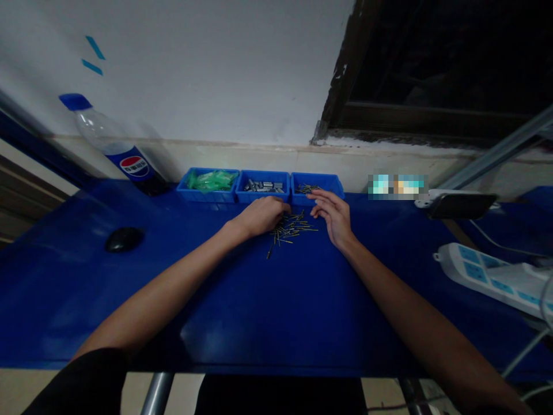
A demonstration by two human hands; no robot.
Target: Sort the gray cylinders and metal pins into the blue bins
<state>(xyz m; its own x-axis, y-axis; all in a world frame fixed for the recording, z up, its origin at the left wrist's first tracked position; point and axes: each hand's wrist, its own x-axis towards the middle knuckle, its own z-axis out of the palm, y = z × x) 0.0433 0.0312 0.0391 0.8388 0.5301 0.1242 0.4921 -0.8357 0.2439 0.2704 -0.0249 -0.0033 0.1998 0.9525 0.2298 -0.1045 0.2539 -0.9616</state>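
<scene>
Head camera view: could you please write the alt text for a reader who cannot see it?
The left hand is at a loose pile of thin pins on a blue table, the right hand open beside it. Behind are three blue bins of green pieces, silver cylinders and more pins; a soda bottle stands left, a power strip right.

Both hands [301, 217] palm-down (left fingers curled), bare forearms reaching forward

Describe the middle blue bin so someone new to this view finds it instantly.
Along the far edge of the blue table, against the wall, stand three blue bins. The middle bin holds short silvery cylinders; the left bin has green pieces, the right bin thin, pin-like pieces.
</scene>
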